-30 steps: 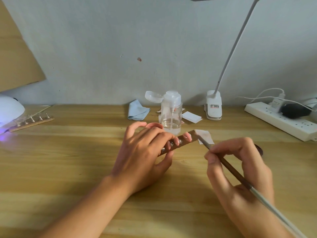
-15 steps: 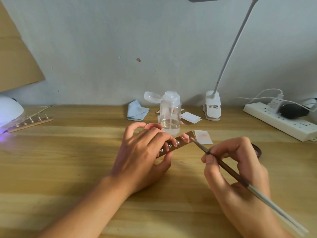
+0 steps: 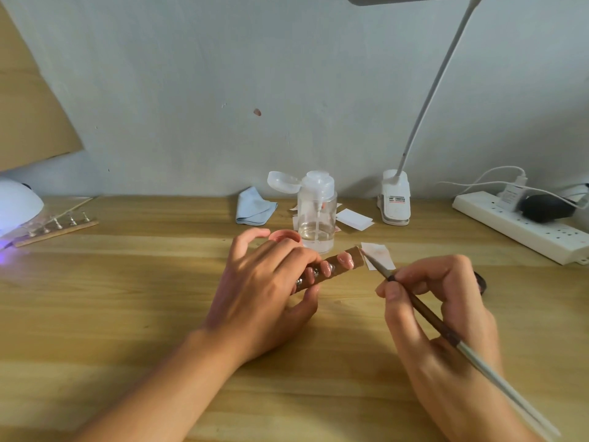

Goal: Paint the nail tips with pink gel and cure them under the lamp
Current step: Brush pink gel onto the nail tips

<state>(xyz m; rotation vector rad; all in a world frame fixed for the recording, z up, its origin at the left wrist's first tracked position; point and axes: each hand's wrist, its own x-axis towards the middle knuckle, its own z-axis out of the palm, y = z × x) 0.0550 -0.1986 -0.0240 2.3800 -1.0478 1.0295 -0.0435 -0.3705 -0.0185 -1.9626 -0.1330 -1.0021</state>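
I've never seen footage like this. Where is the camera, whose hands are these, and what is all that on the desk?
There is no machine here: a person wears one camera on the head, looking down at their own hands. The left hand grips a wooden strip carrying small nail tips, some already pink. The right hand holds a thin brush, its tip at the strip's end, by a paper wipe. On the wooden desk stand a pink gel pot, a clear pump bottle with its lid flipped open, a blue cloth, a clip-on desk lamp and a power strip. At far left sits the white curing lamp, glowing violet, beside another strip of stands.
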